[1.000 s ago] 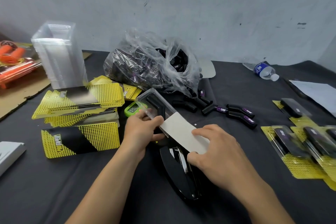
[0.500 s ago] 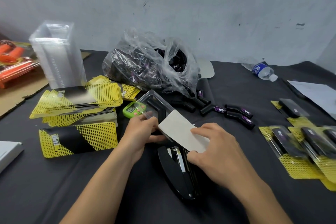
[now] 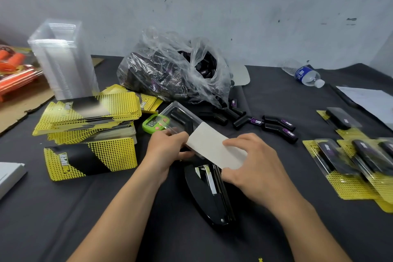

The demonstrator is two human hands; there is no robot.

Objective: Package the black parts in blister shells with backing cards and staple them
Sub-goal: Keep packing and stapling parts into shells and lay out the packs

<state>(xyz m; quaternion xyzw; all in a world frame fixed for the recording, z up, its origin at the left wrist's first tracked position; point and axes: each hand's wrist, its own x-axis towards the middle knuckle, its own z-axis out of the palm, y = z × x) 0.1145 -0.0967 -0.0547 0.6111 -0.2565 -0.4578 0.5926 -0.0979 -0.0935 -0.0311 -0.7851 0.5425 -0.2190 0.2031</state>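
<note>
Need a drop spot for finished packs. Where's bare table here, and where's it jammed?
Biggest bare cloth: front left, between the single backing card, the white box and the left forearm. Also a strip between the plastic bag, water bottle and loose black parts. Crowded: centre around card stacks, timer, stapler; finished packs fill right edge.

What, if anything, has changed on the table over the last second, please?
Nothing visibly moved; only the view shifted slightly. The left hand still holds the blister shell, and the right hand still pinches the backing card, both above the stapler.
</note>
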